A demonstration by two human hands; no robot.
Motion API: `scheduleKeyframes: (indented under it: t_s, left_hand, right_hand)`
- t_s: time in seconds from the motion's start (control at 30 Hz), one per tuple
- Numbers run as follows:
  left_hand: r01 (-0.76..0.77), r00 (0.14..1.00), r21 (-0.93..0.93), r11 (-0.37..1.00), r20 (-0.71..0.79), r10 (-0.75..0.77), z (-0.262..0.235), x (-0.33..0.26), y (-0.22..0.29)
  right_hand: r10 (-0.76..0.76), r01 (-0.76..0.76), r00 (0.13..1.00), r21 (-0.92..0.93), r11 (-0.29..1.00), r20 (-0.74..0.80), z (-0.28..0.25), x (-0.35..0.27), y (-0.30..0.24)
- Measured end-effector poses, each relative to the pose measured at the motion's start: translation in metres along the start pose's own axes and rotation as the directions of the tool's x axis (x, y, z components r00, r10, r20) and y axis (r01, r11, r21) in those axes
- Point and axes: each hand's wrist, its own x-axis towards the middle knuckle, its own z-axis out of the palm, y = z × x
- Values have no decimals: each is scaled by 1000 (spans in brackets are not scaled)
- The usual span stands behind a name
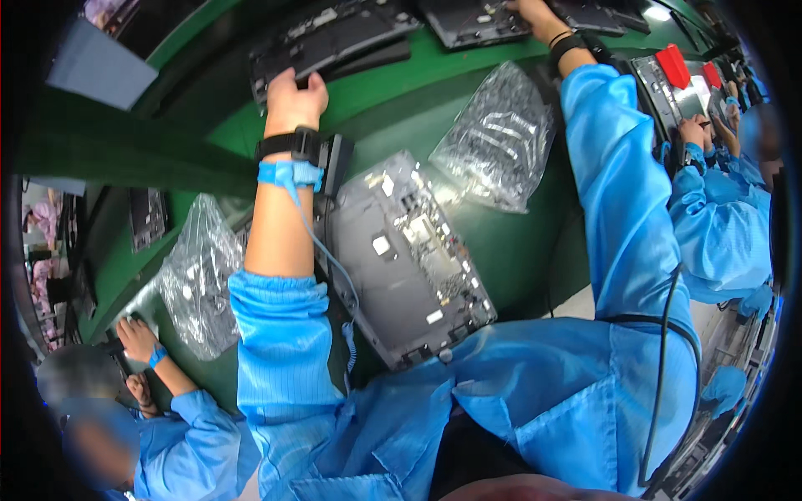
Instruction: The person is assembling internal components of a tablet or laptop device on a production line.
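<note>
My left hand [296,98] reaches forward to the near left edge of a dark laptop case [334,37] at the far side, its fingers curled against that edge. Farther right, my right hand [537,17] grips the right end of another dark laptop case [476,21], partly cut off by the picture's rim. Between my forearms, close to my body, lies an opened laptop base [397,259] with exposed boards, connectors and small white labels. A wrist strap [291,174] with a coiled blue cord circles my left wrist.
Clear plastic bags with dark contents lie right [501,138] and left [200,280] of the laptop base on the green bench [522,242]. A co-worker [180,442] works at lower left. Another [718,225] at right handles a casing with red pieces [672,67].
</note>
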Motion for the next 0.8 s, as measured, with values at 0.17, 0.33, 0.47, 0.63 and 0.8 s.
scheduleKeyframes:
  t_s: [0.17,0.33,0.47,0.63,0.8]
  left_hand:
    - [581,641,-809,91,386,-663,-21,32,-12]
    - [462,706,-882,87,307,-639,-27,21,2]
    - [358,875,-901,244,233,-424,-35,-26,67]
    - [400,898,-906,139,357,-258,-82,-73,112]
    - [409,903,-905,119,383,-194,-121,-121,139]
  right_hand:
    - [71,-71,995,-4,997,76,60,-58,-45]
    - [71,-70,997,-36,997,34,85,-88,-65]
    - [-300,113,869,-432,895,-394,72,-59,-41]
    - [-216,357,932,623,696,-292,136,-186,-90]
    - [-142,172,985,685,708,-101,140,-375,-139]
